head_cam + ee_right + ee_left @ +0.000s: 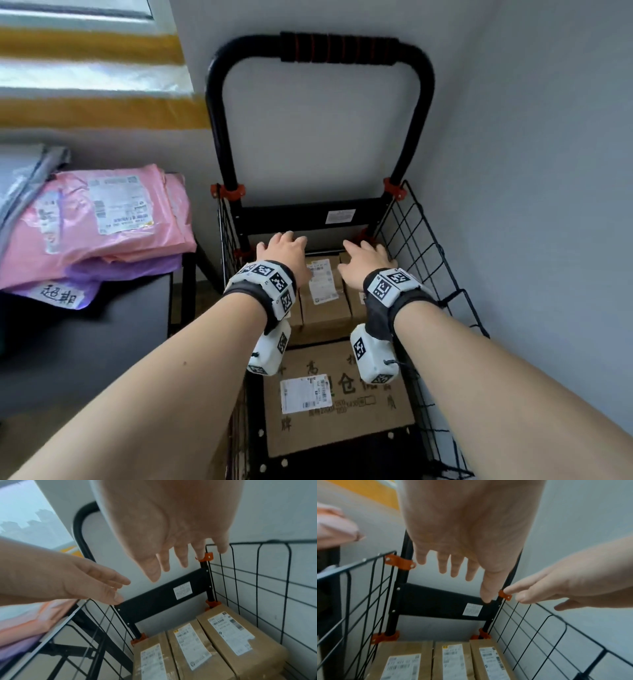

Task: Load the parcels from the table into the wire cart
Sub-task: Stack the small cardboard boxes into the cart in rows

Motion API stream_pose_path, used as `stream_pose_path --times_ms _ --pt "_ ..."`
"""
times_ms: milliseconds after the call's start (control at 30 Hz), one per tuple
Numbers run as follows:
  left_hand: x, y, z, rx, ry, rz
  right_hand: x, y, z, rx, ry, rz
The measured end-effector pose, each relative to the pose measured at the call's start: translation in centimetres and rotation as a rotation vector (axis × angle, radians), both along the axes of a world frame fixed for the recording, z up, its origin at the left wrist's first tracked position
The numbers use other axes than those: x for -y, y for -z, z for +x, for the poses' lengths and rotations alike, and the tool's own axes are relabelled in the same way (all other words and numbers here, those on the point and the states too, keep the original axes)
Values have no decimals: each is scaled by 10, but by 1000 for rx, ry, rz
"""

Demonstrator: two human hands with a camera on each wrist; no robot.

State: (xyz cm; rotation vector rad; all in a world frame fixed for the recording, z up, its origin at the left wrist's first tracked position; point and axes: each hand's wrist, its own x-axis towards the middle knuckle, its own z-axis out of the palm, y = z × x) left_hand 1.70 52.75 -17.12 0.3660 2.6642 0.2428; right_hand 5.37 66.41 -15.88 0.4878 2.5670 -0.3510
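Below empty hands [284, 248] — three boxes [323, 298], apart

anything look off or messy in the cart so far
Nothing stands out. Three cardboard boxes stand in a neat row at the far end of the wire cart, labels up, with a larger box nearer. Both hands hover empty.

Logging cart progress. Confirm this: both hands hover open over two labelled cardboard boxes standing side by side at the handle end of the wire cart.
Wrong count: three labelled boxes stand side by side there, as the right wrist view shows. The left hand and right hand do hover open inside the wire cart.
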Motion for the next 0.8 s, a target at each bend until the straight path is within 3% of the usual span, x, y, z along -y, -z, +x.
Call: stream_pose_path --times_ms 400,800 --pt "48 -108 70 -156 23 -38 48 -102 61 -193 -82 44" --pt "157 -167 179 -241 -117 -80 150 -150 138 -264 -303 -6"
